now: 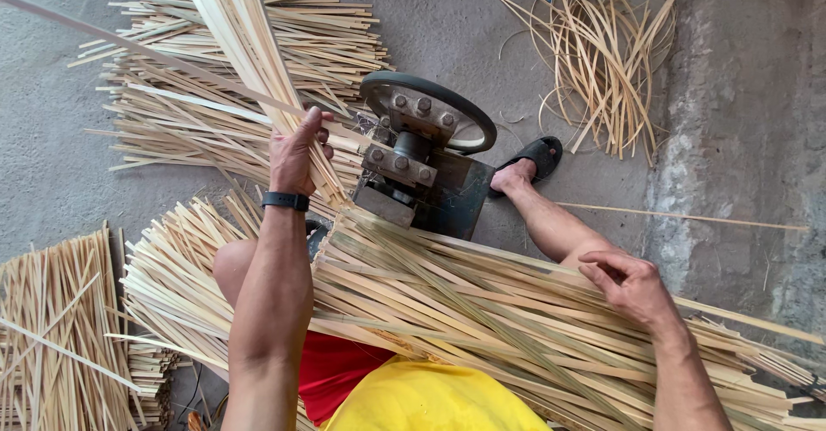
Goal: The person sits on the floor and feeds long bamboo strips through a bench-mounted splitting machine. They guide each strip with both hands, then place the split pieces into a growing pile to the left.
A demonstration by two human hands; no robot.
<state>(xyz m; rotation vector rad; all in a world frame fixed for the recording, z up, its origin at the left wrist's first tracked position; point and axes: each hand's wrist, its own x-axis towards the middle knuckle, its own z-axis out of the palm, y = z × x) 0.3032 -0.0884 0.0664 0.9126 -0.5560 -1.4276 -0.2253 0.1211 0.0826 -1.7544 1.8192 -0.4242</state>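
**Bamboo strips at the splitting machine**

Left arm stretched far out from the body, nearly straight, forearm bare, black wristband [286, 200] at the wrist. Left hand [297, 151] closed around a bundle of long pale strips [245, 48], thumb up along the near side, fingers wrapped round the far side, grip pressed tight on the bundle. Bundle slanting up and to the far left, out past the top edge, lower end reaching down just beside the machine [422, 160]. Machine a dark metal block with bolted plates and a black wheel on top, standing on the floor at the centre, touching the left hand's strips on its left side.

Right arm bent at the elbow, forearm rising from the near right corner. Right hand [628, 280] palm down on a wide sheaf of strips [482, 310] lying across the lap, fingers curled and bunched, tips pinching at the top strips; whether any single strip is gripped, cannot tell. Sheaf running from the machine's near side out to the right edge.

Right foot in a black sandal [538, 156] just right of the machine. More strips piled on the floor [516, 18] far left and near left; loose curled offcuts [602, 52] far right.
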